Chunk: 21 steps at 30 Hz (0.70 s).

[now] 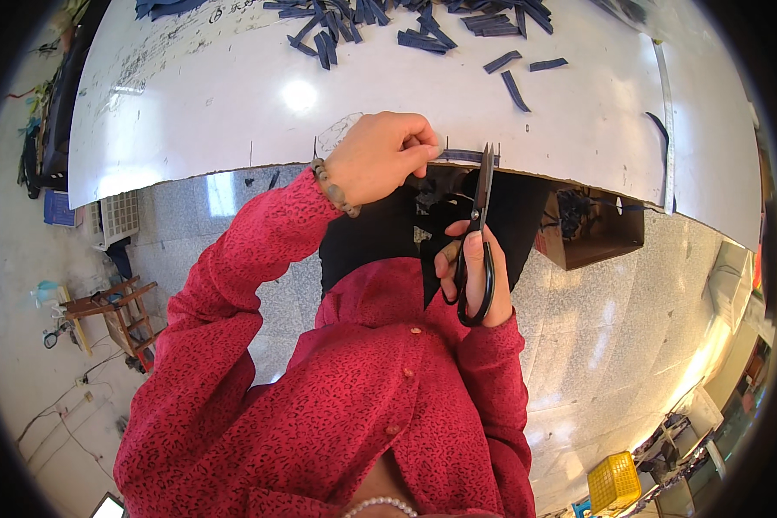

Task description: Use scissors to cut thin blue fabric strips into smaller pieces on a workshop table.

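My left hand (pixel 382 157) is closed in a pinch at the near edge of the white table, on the end of a dark blue fabric strip (pixel 470 156). From the fingertips the strip runs right along the table edge, between short black marks drawn on the surface. In my right hand (pixel 490 285) are black-handled scissors (pixel 477 229), held below the edge with the blades pointing up and away from me. The blades look nearly closed and overlap the right end of the strip; whether they touch it I cannot tell.
Many cut dark blue strips (pixel 423 40) lie loosely on the far part of the white table (pixel 198 112). A measuring tape (pixel 667 129) runs down its right side. Under the edge, right of my legs, stands an open cardboard box (pixel 591 250) with dark scraps. A wooden stool (pixel 125 319) is at left.
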Each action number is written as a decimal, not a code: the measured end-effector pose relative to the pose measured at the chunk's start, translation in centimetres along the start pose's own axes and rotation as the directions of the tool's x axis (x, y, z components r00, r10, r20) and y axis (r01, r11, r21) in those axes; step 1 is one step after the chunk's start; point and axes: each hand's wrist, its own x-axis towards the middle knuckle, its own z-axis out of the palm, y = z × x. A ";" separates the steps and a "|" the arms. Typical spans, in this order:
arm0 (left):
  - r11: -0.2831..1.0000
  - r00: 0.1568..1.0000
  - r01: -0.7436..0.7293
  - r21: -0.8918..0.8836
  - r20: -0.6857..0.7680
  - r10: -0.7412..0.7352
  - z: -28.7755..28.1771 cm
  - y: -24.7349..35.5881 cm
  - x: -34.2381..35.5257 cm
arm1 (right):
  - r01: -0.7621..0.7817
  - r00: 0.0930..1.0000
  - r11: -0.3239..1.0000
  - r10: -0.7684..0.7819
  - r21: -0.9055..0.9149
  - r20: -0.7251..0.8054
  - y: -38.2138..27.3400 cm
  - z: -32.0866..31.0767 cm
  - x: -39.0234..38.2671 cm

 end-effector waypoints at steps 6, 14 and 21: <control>0.999 1.000 -0.002 0.037 -0.015 0.002 0.0 0.1 0.1 | 0.007 1.000 1.000 -0.008 0.008 0.027 0.1 -0.1 -0.1; 0.997 0.998 0.045 -0.056 0.043 -0.043 -0.1 -0.3 0.3 | 0.019 0.979 0.991 0.008 -0.132 0.204 0.3 -0.2 -1.5; 0.997 0.998 0.042 -0.068 0.058 -0.038 -0.3 -0.3 0.4 | -0.006 0.986 0.987 0.032 -0.158 0.166 0.1 0.3 -0.6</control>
